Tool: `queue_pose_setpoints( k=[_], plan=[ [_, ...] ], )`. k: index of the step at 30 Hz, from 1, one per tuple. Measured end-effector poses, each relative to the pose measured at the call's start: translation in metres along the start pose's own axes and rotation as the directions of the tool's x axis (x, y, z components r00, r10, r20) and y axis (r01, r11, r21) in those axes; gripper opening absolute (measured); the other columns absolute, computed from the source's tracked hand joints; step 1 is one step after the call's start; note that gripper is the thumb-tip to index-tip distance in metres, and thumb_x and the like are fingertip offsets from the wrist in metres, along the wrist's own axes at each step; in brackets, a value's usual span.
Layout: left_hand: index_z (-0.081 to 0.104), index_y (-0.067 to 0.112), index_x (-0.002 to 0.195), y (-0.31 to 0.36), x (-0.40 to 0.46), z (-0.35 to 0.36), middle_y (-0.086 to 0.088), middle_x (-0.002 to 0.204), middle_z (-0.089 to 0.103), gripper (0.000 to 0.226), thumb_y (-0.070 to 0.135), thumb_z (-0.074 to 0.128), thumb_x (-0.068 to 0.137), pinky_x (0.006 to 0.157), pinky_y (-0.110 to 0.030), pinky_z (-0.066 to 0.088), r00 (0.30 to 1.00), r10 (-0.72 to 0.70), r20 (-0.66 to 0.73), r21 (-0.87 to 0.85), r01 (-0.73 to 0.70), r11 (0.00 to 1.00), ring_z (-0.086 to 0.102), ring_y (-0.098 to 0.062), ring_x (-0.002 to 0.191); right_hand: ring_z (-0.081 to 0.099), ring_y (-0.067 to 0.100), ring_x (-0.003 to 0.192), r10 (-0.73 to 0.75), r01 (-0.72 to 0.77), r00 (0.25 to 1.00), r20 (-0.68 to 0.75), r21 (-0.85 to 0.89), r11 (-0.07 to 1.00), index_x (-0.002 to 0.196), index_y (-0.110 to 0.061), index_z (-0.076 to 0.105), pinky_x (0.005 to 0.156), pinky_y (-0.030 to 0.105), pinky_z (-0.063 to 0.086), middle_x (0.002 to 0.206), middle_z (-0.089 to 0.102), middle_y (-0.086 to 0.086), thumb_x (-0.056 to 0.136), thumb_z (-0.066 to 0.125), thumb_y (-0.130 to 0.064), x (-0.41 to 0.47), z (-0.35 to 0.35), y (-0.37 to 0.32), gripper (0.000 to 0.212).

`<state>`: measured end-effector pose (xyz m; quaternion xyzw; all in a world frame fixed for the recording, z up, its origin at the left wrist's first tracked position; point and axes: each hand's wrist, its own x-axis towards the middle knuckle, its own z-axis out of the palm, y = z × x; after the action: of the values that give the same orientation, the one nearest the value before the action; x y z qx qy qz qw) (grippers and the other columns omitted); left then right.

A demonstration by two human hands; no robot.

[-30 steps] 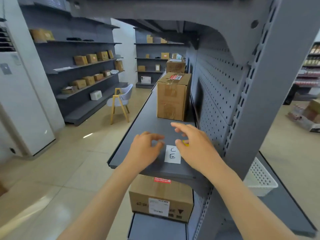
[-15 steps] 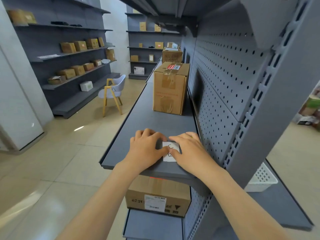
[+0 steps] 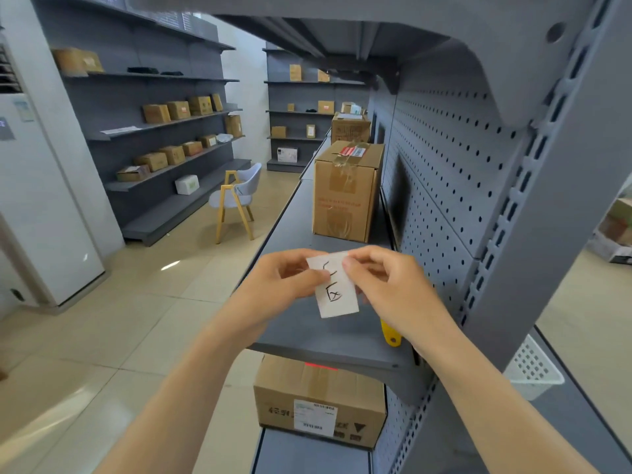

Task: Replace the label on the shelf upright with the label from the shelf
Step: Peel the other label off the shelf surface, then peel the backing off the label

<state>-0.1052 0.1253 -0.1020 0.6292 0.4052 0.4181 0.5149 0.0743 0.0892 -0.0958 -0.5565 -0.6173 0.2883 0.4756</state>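
A white paper label (image 3: 337, 295) with black handwritten marks is lifted above the grey shelf (image 3: 301, 230). My left hand (image 3: 277, 285) pinches its left edge and my right hand (image 3: 393, 289) pinches its upper right part, so both hands hold it between them. The grey slotted shelf upright (image 3: 533, 254) rises just to the right of my right hand. No label shows on the part of the upright that I see. A yellow tool (image 3: 390, 335) lies on the shelf, partly hidden under my right wrist.
A tall cardboard box (image 3: 345, 193) stands on the shelf beyond my hands, with a pegboard back panel (image 3: 444, 172) to its right. Another box (image 3: 318, 401) sits on the lower shelf. A white basket (image 3: 533, 371) is at the right; a chair (image 3: 239, 196) stands in the aisle.
The label lay flat on the shelf under my fingers; now both hands have picked it up and hold it above the shelf.
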Motion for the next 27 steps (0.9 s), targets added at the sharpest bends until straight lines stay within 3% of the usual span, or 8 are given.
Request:
queue_pose_setpoints(
  k=[4, 9, 14, 21, 27],
  plan=[
    [0.077, 0.019, 0.095, 0.02, -0.014, 0.002, 0.0, 0.088, 0.079, 0.017, 0.013, 0.061, 0.097, 0.072, -0.025, 0.06, 0.999, 0.042, 0.019, -0.139, -0.039, 0.99, 0.076, -0.012, 0.086, 0.065, -0.002, 0.054, -0.03, 0.03, 1.0, 0.009, 0.015, 0.999, 0.087, -0.024, 0.08, 0.051, 0.009, 0.043, 0.069, 0.077, -0.01, 0.097, 0.066, -0.027, -0.014, -0.008, -0.018, 0.017],
    [0.076, 0.025, 0.094, 0.04, -0.031, 0.011, 0.0, 0.078, 0.079, 0.01, 0.022, 0.066, 0.092, 0.062, -0.021, 0.06, 0.985, 0.164, -0.053, -0.039, -0.166, 0.985, 0.078, -0.013, 0.076, 0.066, 0.001, 0.055, -0.069, 0.066, 0.996, 0.058, 0.04, 0.997, 0.086, -0.022, 0.081, 0.051, 0.011, 0.045, 0.072, 0.078, -0.011, 0.094, 0.07, -0.022, -0.032, -0.021, -0.032, 0.014],
    [0.069, 0.023, 0.111, 0.054, -0.047, 0.024, 0.0, 0.081, 0.08, 0.036, 0.022, 0.075, 0.076, 0.069, -0.024, 0.062, 0.971, 0.238, 0.008, -0.046, -0.237, 0.97, 0.079, -0.015, 0.081, 0.062, 0.004, 0.045, -0.127, 0.132, 0.99, -0.055, 0.089, 0.987, 0.083, -0.024, 0.079, 0.046, 0.016, 0.045, 0.059, 0.074, -0.013, 0.094, 0.072, -0.017, -0.048, -0.037, -0.038, 0.015],
    [0.061, 0.033, 0.113, 0.071, -0.06, 0.037, -0.003, 0.067, 0.078, 0.044, 0.004, 0.075, 0.083, 0.053, -0.021, 0.057, 0.983, 0.172, 0.064, -0.01, -0.171, 0.985, 0.075, -0.014, 0.061, 0.062, 0.019, 0.051, -0.054, 0.052, 0.999, 0.002, 0.196, 0.979, 0.081, -0.013, 0.08, 0.046, 0.023, 0.048, 0.076, 0.079, 0.003, 0.099, 0.063, -0.02, -0.071, -0.056, -0.047, 0.026],
    [0.052, 0.04, 0.119, 0.078, -0.066, 0.046, 0.001, 0.061, 0.074, 0.056, 0.001, 0.073, 0.085, 0.05, -0.021, 0.058, 0.979, 0.102, 0.174, 0.082, -0.118, 0.99, 0.071, -0.009, 0.053, 0.061, 0.022, 0.054, -0.045, 0.023, 0.993, 0.107, 0.198, 0.98, 0.08, -0.013, 0.08, 0.045, 0.019, 0.046, 0.068, 0.075, 0.001, 0.097, 0.064, -0.011, -0.082, -0.072, -0.055, 0.024]
  ],
)
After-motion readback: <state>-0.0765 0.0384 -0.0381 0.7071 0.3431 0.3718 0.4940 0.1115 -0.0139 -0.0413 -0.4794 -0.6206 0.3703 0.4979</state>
